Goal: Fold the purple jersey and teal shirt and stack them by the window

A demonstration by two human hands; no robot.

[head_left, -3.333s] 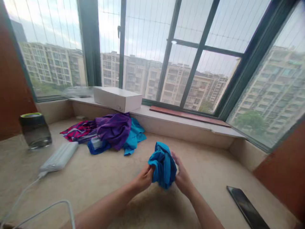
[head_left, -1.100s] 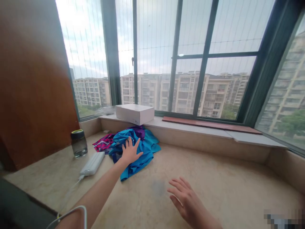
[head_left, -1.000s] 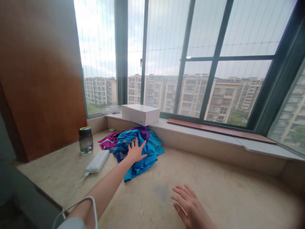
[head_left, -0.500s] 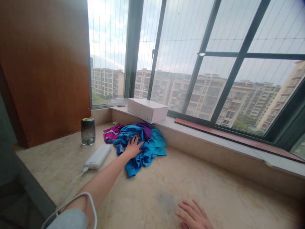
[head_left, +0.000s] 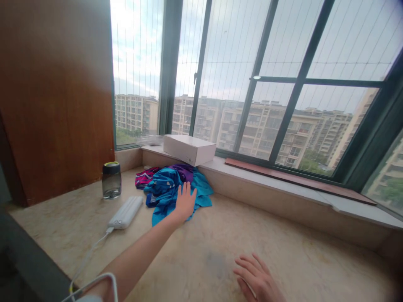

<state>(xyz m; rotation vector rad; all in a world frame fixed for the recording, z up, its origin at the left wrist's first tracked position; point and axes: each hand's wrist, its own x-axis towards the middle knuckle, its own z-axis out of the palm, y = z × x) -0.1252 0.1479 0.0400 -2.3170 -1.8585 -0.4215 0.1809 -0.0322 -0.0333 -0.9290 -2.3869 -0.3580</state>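
Observation:
A crumpled heap of blue clothes (head_left: 163, 184) lies on the stone sill, with a purple piece (head_left: 184, 171) at its back and a pink patterned piece (head_left: 144, 178) on its left side. Over the right part of the heap is my left hand (head_left: 185, 203), fingers stretched out and nothing gripped; whether it touches the cloth I cannot tell. My right hand (head_left: 256, 277) is low in the view, nearer to me, over the bare stone. Its fingers are extended and it holds nothing.
A white power bank (head_left: 126, 213) with a white cable (head_left: 90, 251) lies left of the heap. Behind it stands a clear bottle (head_left: 111, 180) with a dark lid. A white box (head_left: 189, 150) rests on the raised ledge (head_left: 267, 184) under the windows. A wooden panel (head_left: 59, 105) rises at left.
My left hand has shifted right across the heap, uncovering more blue cloth on the left. My right hand stays low over the stone. The view has turned slightly.

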